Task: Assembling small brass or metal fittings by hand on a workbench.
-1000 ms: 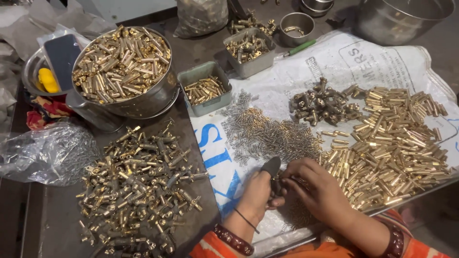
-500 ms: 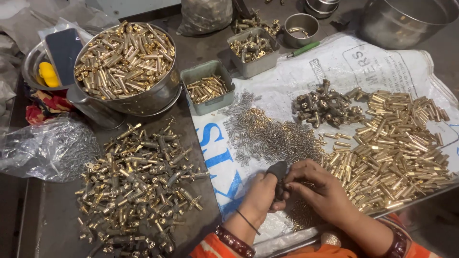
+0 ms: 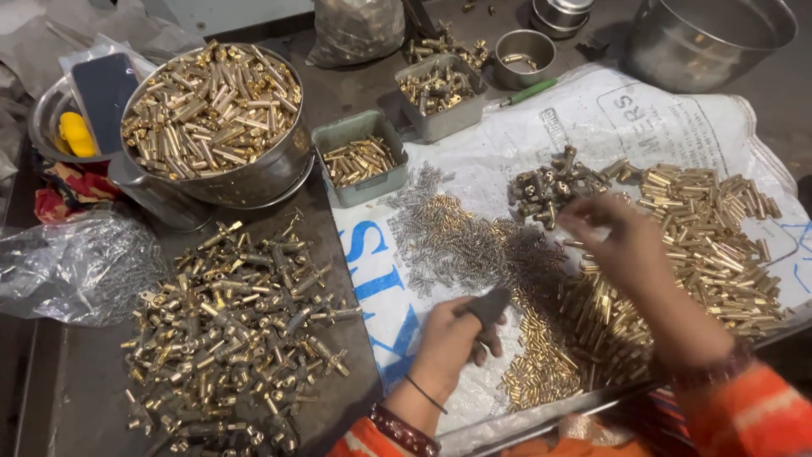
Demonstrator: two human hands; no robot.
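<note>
Over white printed sack (image 3: pixel 609 118) on surface, left hand (image 3: pixel 452 338) is clamping small dark tool (image 3: pixel 491 306) in closed grip, hovering above small brass pins (image 3: pixel 541 372). Right hand (image 3: pixel 613 241) is reaching out — blurred, fingers curled near dark fittings (image 3: pixel 550 184) beside brass tubes (image 3: pixel 719 237); can't tell if it's holding anything. Looks like pick-up step of assembly. Next move probably needs clean pinch on one piece — easy to snag neighbours.
</note>
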